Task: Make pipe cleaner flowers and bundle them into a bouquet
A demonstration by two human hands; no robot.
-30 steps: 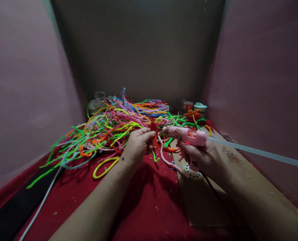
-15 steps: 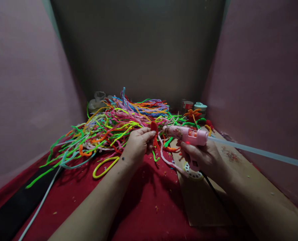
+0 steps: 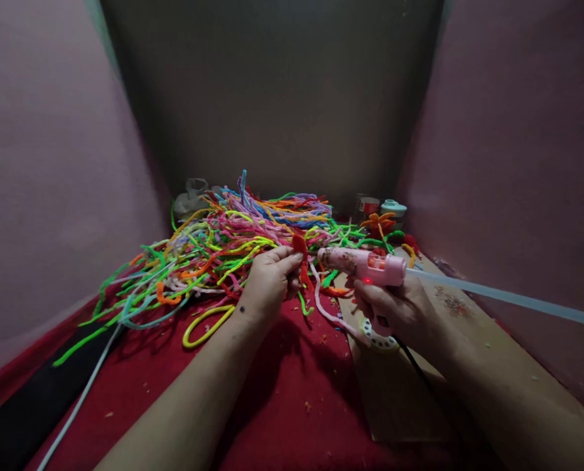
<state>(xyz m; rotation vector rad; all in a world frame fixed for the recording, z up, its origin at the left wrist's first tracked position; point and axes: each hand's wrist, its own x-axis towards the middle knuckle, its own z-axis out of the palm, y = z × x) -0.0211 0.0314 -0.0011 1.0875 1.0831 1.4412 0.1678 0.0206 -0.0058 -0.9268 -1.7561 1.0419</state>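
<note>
The red piece [image 3: 299,244] is mid-scene, pinched in the left hand [image 3: 271,275]. Just right of it, the glue gun [image 3: 363,263] points left, clasped in the right hand [image 3: 404,306]. Stems [image 3: 253,229] lie heaped far and left on the cloth [image 3: 282,412]; a board [image 3: 400,399] lies right.

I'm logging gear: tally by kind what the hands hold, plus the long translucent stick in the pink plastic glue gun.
Pink plastic glue gun, right hand: 1
Long translucent glue stick, in its rear: 1
Red fuzzy craft piece, left hand: 1
Total: 3
</note>
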